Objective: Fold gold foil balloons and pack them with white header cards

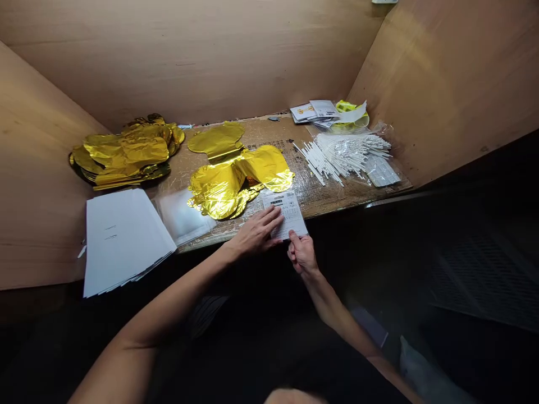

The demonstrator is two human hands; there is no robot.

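On the bench (324, 193) I see a stack of white sheets (122, 235) at the left, a heap of gold foil (126, 151) behind it, a gold balloon (236, 177) in the middle and white sticks (345, 154) at the right. The printed card (290, 210) lies at the near edge, just beside the balloon. My left hand (255, 234) rests flat and spread on it; my right hand (301, 253) pinches its near corner. A light, flat press should stop the card skidding, and a shallow pinch should spare it a crease.
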